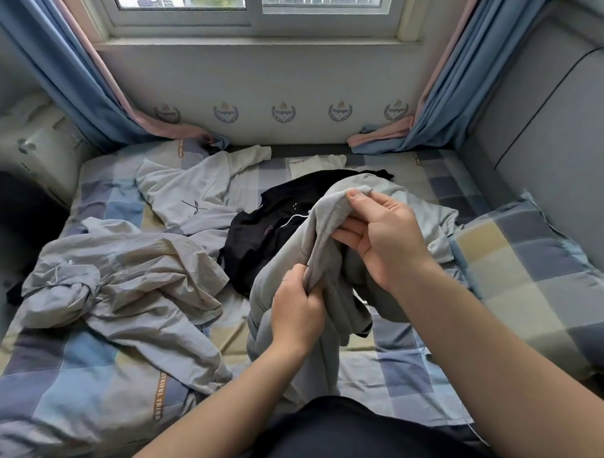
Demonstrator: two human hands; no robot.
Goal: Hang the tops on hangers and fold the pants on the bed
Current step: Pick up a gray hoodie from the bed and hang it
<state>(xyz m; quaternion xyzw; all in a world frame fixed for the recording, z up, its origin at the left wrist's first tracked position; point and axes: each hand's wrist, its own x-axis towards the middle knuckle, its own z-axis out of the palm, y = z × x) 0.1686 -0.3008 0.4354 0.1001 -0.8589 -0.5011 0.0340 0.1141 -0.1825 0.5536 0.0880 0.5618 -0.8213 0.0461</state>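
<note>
Over the bed (401, 372), left hand (299, 311) and right hand (379, 231) pinch grey pants (332, 216), whose length runs near-to-far.

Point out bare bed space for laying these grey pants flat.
Bare sheet in the near left corner, below the jacket; a strip between pants and pillow. The middle is crowded: black top, white top.

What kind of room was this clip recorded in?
Most likely a home bedroom: a bed covered in checks, crumpled clothes scattered on it, a matching pillow at the right, and a curtained window beyond its far edge.
</note>
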